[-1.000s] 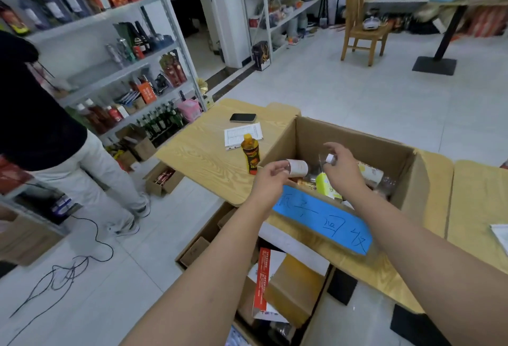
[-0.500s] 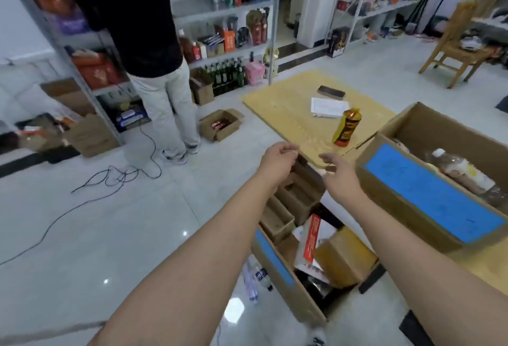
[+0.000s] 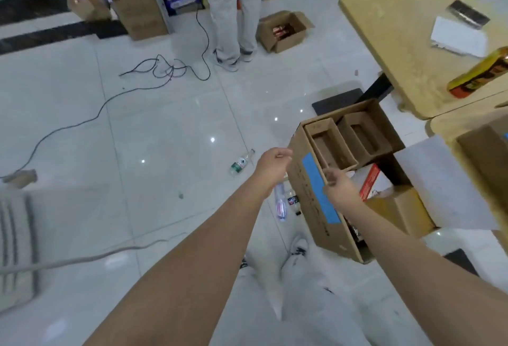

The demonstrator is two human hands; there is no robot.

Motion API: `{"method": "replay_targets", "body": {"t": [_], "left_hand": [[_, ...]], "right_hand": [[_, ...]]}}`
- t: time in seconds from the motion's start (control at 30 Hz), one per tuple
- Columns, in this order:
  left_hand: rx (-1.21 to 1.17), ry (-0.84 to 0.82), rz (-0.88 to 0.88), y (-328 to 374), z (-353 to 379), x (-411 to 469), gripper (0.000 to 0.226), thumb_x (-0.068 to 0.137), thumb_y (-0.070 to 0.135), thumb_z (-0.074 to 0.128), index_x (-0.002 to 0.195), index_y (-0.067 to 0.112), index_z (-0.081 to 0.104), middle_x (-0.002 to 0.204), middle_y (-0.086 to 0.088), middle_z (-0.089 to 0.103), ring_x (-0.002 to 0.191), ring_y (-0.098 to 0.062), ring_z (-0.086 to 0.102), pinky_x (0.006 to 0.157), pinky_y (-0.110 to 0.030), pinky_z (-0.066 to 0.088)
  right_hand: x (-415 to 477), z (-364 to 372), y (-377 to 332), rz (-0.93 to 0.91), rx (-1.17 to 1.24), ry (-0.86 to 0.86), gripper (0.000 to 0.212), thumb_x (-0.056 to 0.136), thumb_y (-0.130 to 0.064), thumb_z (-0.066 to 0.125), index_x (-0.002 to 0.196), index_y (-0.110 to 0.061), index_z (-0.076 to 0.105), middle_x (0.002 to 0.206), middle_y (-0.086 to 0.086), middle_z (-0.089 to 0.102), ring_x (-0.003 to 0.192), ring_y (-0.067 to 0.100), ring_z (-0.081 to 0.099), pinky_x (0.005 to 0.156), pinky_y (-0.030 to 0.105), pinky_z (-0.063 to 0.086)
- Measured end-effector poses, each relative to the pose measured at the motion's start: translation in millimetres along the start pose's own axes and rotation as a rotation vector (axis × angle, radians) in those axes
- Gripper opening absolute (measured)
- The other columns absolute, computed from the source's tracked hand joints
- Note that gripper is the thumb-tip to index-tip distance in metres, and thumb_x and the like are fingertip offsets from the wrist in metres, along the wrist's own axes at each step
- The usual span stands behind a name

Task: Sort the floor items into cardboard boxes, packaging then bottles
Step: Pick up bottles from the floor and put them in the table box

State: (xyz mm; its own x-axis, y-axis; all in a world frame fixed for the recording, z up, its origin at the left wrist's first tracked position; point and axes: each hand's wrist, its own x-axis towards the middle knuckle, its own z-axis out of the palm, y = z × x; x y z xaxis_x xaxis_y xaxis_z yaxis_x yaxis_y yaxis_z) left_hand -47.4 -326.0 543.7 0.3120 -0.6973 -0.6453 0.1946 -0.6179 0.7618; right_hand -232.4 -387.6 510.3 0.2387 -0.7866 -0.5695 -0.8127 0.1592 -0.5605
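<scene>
Your left hand [image 3: 272, 165] and right hand [image 3: 339, 187] hang loosely curled and empty at the taped floor box [image 3: 321, 233], which already holds packaging [image 3: 371, 180]. By my judgement the bottles remain: a clear bottle [image 3: 280, 205] just beside that box, and a green-labelled bottle [image 3: 242, 163] further out from it.

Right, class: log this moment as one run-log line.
left hand: empty | right hand: empty, above blue-taped box | inside: cardboard packaging | floor: green-label bottle, clear bottle

Black cable [image 3: 170, 69] on tiled floor [image 3: 165, 139], paper [image 3: 457, 39] on table [image 3: 398, 43], perhaps a phone [image 3: 468, 14]
</scene>
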Motion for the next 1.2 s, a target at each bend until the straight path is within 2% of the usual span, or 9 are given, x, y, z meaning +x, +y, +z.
{"method": "replay_targets", "body": {"t": [0.2, 0.3, 0.43, 0.5, 0.63, 0.77, 0.93, 1.1, 1.2], "left_hand": [[-0.051, 0.064, -0.168, -99, -16, 51, 0.018, 0.094, 0.018, 0.055, 0.107, 0.021, 0.065, 0.114, -0.001, 0.065, 0.102, -0.019, 0.062, 0.081, -0.027, 0.047], [-0.074, 0.111, -0.267, -169, -16, 92, 0.024, 0.094, 0.013, 0.053, 0.115, 0.018, 0.064, 0.118, -0.004, 0.065, 0.094, -0.016, 0.060, 0.067, -0.020, 0.043], [-0.096, 0.132, -0.375, -270, -4, 155, 0.025, 0.093, 0.007, 0.054, 0.117, 0.009, 0.063, 0.107, -0.008, 0.063, 0.079, -0.012, 0.057, 0.050, -0.009, 0.041], [-0.121, 0.136, -0.394, -323, 7, 192, 0.021, 0.092, 0.005, 0.055, 0.111, 0.010, 0.064, 0.105, -0.011, 0.063, 0.075, -0.012, 0.057, 0.056, -0.016, 0.046], [-0.201, 0.238, -0.361, -413, 27, 260, 0.020, 0.090, 0.005, 0.056, 0.104, 0.018, 0.063, 0.112, -0.014, 0.065, 0.097, -0.022, 0.061, 0.092, -0.039, 0.050], [-0.244, 0.222, -0.374, -475, 42, 312, 0.029, 0.095, 0.008, 0.051, 0.121, 0.015, 0.059, 0.109, -0.003, 0.065, 0.094, -0.016, 0.060, 0.078, -0.023, 0.046], [-0.276, 0.221, -0.475, -544, 59, 362, 0.035, 0.094, 0.008, 0.049, 0.128, 0.014, 0.054, 0.111, -0.006, 0.066, 0.091, -0.018, 0.061, 0.060, -0.015, 0.044], [-0.222, 0.209, -0.466, -591, 71, 404, 0.037, 0.093, 0.015, 0.052, 0.130, 0.017, 0.053, 0.117, -0.008, 0.066, 0.101, -0.026, 0.066, 0.077, -0.026, 0.047], [-0.220, 0.216, -0.459, -608, 73, 418, 0.036, 0.092, 0.014, 0.054, 0.128, 0.016, 0.056, 0.116, -0.009, 0.067, 0.099, -0.028, 0.066, 0.083, -0.030, 0.049]], "right_hand": [[67, 86, 44, 0.082, -0.084, -0.145, 0.032, 0.095, -0.004, 0.049, 0.127, -0.004, 0.052, 0.116, 0.017, 0.060, 0.100, 0.035, 0.059, 0.076, 0.029, 0.047], [109, 143, 89, 0.139, -0.166, -0.229, 0.043, 0.093, -0.012, 0.056, 0.135, -0.011, 0.050, 0.124, 0.012, 0.058, 0.103, 0.030, 0.058, 0.079, 0.030, 0.045], [170, 215, 164, 0.197, -0.267, -0.316, 0.048, 0.093, -0.016, 0.059, 0.139, -0.011, 0.046, 0.126, 0.017, 0.054, 0.106, 0.033, 0.058, 0.078, 0.033, 0.046], [201, 249, 202, 0.238, -0.294, -0.305, 0.050, 0.091, -0.018, 0.060, 0.138, -0.012, 0.045, 0.124, 0.020, 0.055, 0.109, 0.035, 0.058, 0.086, 0.038, 0.050], [266, 308, 266, 0.276, -0.292, -0.325, 0.053, 0.092, -0.021, 0.063, 0.139, -0.008, 0.042, 0.127, 0.020, 0.056, 0.113, 0.036, 0.057, 0.094, 0.040, 0.048], [330, 355, 310, 0.274, -0.319, -0.263, 0.050, 0.092, -0.022, 0.063, 0.136, -0.006, 0.044, 0.129, 0.020, 0.055, 0.113, 0.036, 0.057, 0.092, 0.039, 0.049], [399, 406, 347, 0.266, -0.380, -0.139, 0.049, 0.090, -0.022, 0.063, 0.133, -0.009, 0.045, 0.131, 0.017, 0.052, 0.114, 0.038, 0.056, 0.091, 0.039, 0.045], [440, 452, 378, 0.330, -0.340, -0.024, 0.059, 0.086, -0.023, 0.070, 0.133, -0.007, 0.038, 0.131, 0.018, 0.052, 0.111, 0.037, 0.058, 0.081, 0.034, 0.043], [448, 470, 393, 0.362, -0.305, 0.064, 0.066, 0.084, -0.025, 0.071, 0.136, -0.008, 0.034, 0.132, 0.016, 0.052, 0.110, 0.036, 0.059, 0.087, 0.038, 0.048]]}}
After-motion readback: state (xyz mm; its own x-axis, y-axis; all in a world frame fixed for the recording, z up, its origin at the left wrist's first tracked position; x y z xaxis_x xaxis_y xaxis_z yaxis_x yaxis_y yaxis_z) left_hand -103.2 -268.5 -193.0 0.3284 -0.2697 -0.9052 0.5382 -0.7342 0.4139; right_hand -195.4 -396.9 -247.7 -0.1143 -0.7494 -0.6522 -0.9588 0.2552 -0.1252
